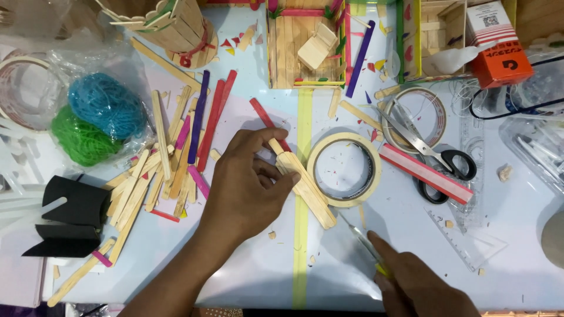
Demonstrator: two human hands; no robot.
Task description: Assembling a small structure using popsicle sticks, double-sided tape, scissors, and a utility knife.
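While the left hand (247, 182) is pressing down on a bundle of plain wooden craft sticks (305, 185), its thumb and forefinger are pinching the upper end of the bundle and the other fingers are curling against its side. The bundle is lying slantwise on the pale blue table (517, 235), running from about ten o'clock to four o'clock, with its lower end crossing a yellow strip of tape (301, 252) stuck to the tabletop. At five o'clock from the bundle, the right hand (420, 282) is closing around a thin blade tool with a yellow grip (367, 246), whose tip is pointing toward the lower end of the sticks. Just beside the bundle at three o'clock, a roll of masking tape (345, 170) is lying flat, touching the sticks. Farther out at two o'clock, scissors (429, 149) are resting across a second tape roll (414, 117), with a red-edged ruler (426, 173) beneath them. At nine o'clock from the left hand, a loose heap of plain and coloured sticks (170, 158) is spreading over the table, and beyond it blue yarn (106, 105) and green yarn (82, 141) are sitting in a clear bag. At twelve o'clock, a small stick-built room with a tiny chair (305, 47) is standing.
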